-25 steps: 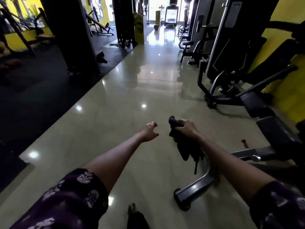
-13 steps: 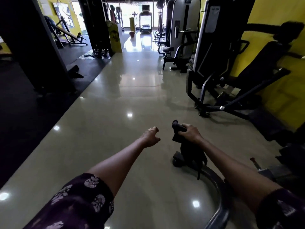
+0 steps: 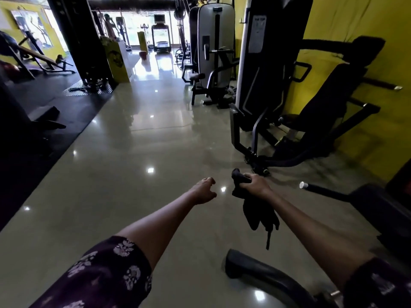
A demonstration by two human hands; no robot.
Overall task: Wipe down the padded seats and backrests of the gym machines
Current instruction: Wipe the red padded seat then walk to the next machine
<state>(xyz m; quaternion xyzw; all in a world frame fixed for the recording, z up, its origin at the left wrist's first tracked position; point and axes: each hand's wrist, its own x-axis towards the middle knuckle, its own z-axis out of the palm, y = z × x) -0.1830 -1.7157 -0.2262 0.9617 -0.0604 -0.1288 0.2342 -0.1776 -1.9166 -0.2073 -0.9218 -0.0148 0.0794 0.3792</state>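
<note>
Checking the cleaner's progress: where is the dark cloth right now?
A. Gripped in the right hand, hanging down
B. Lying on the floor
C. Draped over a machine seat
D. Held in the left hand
A: the right hand grips the cloth, which dangles above the floor; the left hand holds nothing.

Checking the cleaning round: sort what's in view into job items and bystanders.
For the job:
- black cloth, gripped in the right hand
- padded seat machine by the yellow wall
- left hand, holding nothing

Just about:
- yellow stand
- treadmill
- black floor mats
</note>
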